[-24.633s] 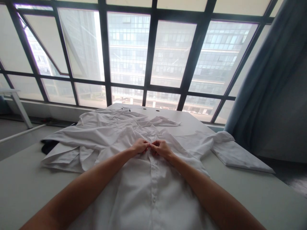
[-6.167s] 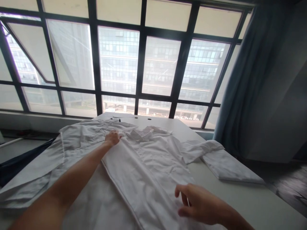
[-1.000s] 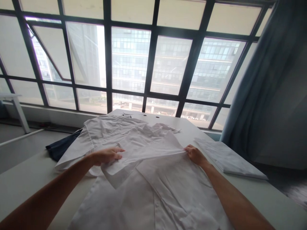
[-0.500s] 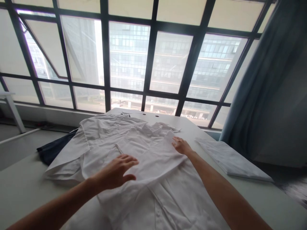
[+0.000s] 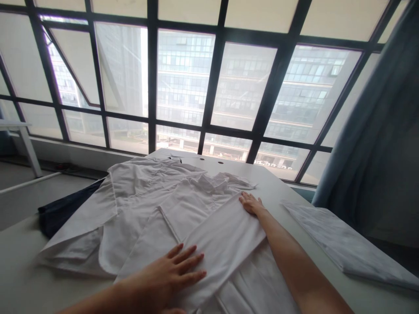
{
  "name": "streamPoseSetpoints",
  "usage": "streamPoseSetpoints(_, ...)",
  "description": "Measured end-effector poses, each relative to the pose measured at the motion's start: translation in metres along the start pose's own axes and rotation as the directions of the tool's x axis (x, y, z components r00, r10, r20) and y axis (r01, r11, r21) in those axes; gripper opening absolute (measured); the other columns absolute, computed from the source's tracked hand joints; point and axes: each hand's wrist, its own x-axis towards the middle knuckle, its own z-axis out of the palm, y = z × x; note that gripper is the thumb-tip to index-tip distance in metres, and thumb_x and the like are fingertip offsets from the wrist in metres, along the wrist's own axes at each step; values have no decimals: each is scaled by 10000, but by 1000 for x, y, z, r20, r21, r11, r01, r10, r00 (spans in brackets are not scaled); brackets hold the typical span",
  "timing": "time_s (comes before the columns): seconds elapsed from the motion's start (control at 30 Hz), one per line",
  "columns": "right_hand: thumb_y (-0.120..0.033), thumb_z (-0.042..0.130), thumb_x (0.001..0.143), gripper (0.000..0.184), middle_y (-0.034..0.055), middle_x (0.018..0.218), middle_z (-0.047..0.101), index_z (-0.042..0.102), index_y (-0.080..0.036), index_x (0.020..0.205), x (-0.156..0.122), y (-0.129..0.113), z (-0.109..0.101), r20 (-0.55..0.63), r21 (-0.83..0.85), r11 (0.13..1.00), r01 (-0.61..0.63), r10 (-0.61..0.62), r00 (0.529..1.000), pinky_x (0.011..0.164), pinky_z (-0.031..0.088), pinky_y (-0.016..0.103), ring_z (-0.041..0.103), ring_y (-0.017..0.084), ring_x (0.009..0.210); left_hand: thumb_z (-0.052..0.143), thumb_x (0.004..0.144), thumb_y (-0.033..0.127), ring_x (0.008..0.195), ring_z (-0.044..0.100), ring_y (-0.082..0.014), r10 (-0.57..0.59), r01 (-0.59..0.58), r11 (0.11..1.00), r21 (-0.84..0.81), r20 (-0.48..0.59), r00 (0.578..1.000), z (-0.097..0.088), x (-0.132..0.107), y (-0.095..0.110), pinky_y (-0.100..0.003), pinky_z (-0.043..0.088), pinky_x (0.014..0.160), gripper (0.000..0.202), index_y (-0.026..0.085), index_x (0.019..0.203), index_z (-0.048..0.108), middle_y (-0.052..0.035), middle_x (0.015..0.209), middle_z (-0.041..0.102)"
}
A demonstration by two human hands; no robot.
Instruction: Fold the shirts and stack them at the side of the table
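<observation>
A white shirt (image 5: 196,209) lies spread on the white table (image 5: 22,283), collar toward the window. One sleeve (image 5: 225,235) is folded diagonally across its front. My left hand (image 5: 170,274) lies flat and open on the near end of that sleeve, fingers spread. Stretched out flat, my right hand (image 5: 250,203) presses the sleeve's far end near the shoulder. Neither hand grips the cloth.
A second white shirt (image 5: 131,183) lies beneath and to the left. A dark blue garment (image 5: 62,209) hangs off the table's left edge. A folded white cloth (image 5: 347,244) rests at the right. Large windows and a blue curtain (image 5: 376,131) stand behind.
Both hands let go of the pulled sleeve and laid it across the shirt. My left hand slid nearer along it, and my right hand stayed at the far end, flat.
</observation>
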Motion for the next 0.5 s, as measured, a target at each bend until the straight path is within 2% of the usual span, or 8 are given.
streamPoseSetpoints(0.1,-358,168,1006,589,85,1639,158,215,-187,1567,10,-3,2,-20,-15,1000,-16,16,1000,1179,80,593,132,253,1505,478,908,651,1480,142,-343,-19,19,1000,-11,8,1000,-2,3,3,-562,108,1204,759,291,1549,290,-102,1606,206)
streamPoseSetpoints(0.17,-326,166,1004,580,71,1642,153,219,-194,1567,13,-5,3,-26,-18,1000,-2,2,1000,1188,98,565,134,234,1505,490,909,639,1479,151,-340,-13,13,1000,-13,-4,1000,-2,3,3,-555,114,1207,752,296,1548,292,-99,1604,215)
streamPoseSetpoints(0.27,-359,162,1007,570,54,1634,195,257,-245,1557,16,-2,3,-17,-14,1000,8,-8,1000,1169,175,571,203,246,1488,487,919,620,1478,161,-336,-10,10,1000,1,-12,1000,-3,2,2,-541,130,1209,724,298,1543,308,-94,1602,227)
streamPoseSetpoints(0.37,-368,179,1006,558,79,1613,262,315,-264,1537,18,1,0,-38,-26,1000,-14,13,999,1141,205,597,257,277,1466,474,923,626,1478,160,-348,-34,34,999,9,-36,999,-1,0,0,-553,126,1205,701,302,1529,342,-97,1602,227)
streamPoseSetpoints(0.5,-346,201,1013,530,143,1547,385,443,-229,1469,11,-5,-7,-136,-59,997,-55,47,990,1129,139,628,330,312,1418,413,949,626,1482,140,-347,-44,45,999,3,-49,998,4,-2,-3,-572,106,1198,694,293,1547,296,-111,1605,211)
